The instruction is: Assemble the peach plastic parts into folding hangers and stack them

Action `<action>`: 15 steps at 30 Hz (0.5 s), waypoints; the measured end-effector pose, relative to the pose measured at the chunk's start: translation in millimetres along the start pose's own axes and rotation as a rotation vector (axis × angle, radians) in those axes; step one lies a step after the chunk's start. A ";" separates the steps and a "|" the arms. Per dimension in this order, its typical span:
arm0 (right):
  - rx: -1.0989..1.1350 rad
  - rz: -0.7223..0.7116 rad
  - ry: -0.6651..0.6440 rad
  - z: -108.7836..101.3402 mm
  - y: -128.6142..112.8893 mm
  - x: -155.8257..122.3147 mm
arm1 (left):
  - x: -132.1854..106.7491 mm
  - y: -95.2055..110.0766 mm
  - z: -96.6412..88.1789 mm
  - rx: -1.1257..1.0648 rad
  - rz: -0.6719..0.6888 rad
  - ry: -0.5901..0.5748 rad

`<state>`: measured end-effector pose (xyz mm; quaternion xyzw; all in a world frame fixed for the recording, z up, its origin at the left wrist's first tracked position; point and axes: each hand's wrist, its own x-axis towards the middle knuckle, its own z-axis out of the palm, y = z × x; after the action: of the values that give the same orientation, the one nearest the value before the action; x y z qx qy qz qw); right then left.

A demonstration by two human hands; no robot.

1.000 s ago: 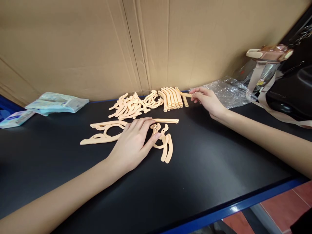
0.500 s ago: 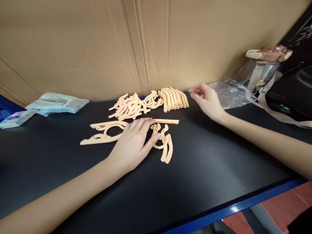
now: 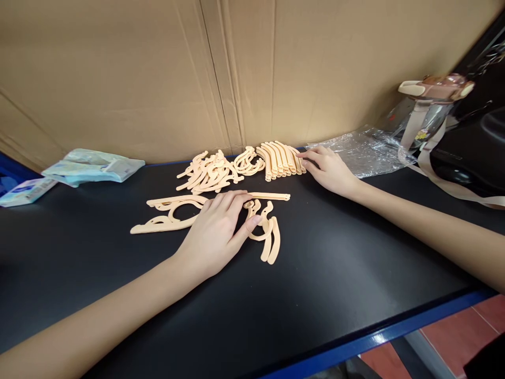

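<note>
My left hand (image 3: 221, 231) lies flat over peach plastic pieces that look like folding hanger parts, its fingers stretched and thumb apart. A long straight-looking piece (image 3: 272, 197) sticks out past its fingertips. Left of it lie joined hanger arms (image 3: 161, 226), partly hidden under the hand; by its thumb are hook-shaped and short curved pieces (image 3: 273, 242). My right hand (image 3: 329, 168) reaches to the right end of a neat row of curved arms (image 3: 278, 160), thumb and forefinger apart at the last pieces. Whether they touch is hard to tell.
Behind are a loose pile of hanger pieces (image 3: 211, 171) and a cluster of hooks (image 3: 249, 162). A clear plastic bag (image 3: 366, 152) and a strapped bottle (image 3: 430, 110) stand right; tissue packs (image 3: 94, 167) lie left. A cardboard wall (image 3: 158, 79) closes the back.
My right hand has moved left from the plastic bag to the end of the row of curved arms, its fingers reaching forward. My left hand has stayed in place.
</note>
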<state>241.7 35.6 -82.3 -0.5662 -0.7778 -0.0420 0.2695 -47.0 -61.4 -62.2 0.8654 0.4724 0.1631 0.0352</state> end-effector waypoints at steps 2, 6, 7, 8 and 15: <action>0.000 0.016 0.007 -0.2 1.0 0.7 | -0.1 -0.2 0.0 -0.002 0.002 -0.001; -0.005 -0.008 -0.007 -0.2 1.8 1.0 | -0.6 0.1 0.4 -0.001 0.002 -0.002; -0.005 -0.019 -0.009 0.1 1.9 0.8 | -0.6 0.2 0.4 -0.001 0.001 -0.004; -0.004 -0.030 -0.012 0.6 2.0 0.5 | -0.6 0.3 0.4 -0.001 -0.001 -0.007; 0.019 -0.033 0.013 4.5 5.3 1.1 | -0.4 0.9 0.2 -0.006 -0.002 -0.017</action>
<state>244.6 40.0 -86.8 -0.5505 -0.7856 -0.0425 0.2791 -46.4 -62.2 -62.3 0.8661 0.4726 0.1571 0.0421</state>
